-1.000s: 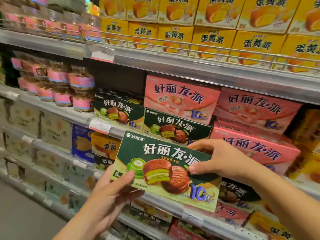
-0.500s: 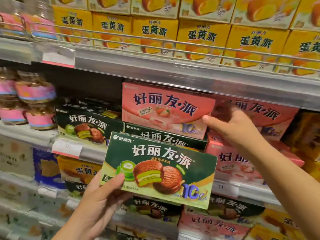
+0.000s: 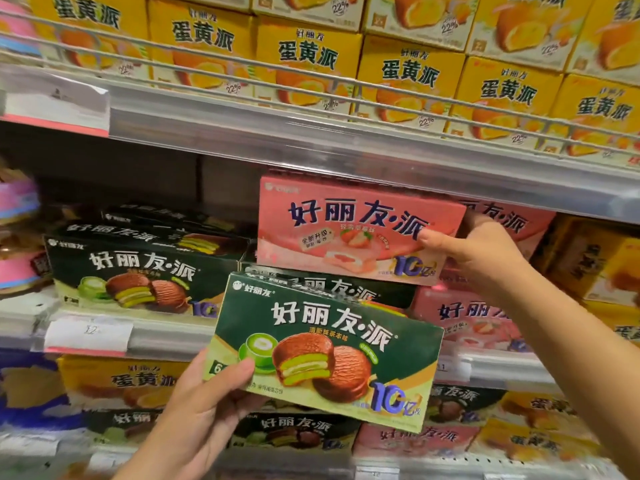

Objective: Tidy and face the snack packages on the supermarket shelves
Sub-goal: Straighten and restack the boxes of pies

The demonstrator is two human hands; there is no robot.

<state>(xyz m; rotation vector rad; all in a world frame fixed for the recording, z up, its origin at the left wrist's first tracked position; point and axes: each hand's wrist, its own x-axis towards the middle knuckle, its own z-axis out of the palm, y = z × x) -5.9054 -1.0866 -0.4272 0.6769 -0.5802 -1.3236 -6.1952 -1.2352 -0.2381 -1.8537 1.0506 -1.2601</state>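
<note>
My left hand (image 3: 194, 420) grips a green matcha pie box (image 3: 325, 348) by its lower left corner, in front of the middle shelf. My right hand (image 3: 478, 258) grips the right end of a pink strawberry pie box (image 3: 346, 226), thumb on its front face. That pink box lies on top of a dark green pie box (image 3: 332, 289) on the middle shelf. More pink boxes (image 3: 464, 317) are stacked behind and below my right hand.
Another dark green pie box (image 3: 138, 271) stands at the left of the middle shelf, with dark free room above it. Yellow egg-yolk pie boxes (image 3: 304, 53) fill the top shelf behind a wire rail. Price tags (image 3: 90, 334) line the shelf edge. Mixed boxes sit on lower shelves.
My right hand left the green box, rose to the pink box's right end and took hold of it. My left hand alone holds the green box, a little higher. The view moved closer.
</note>
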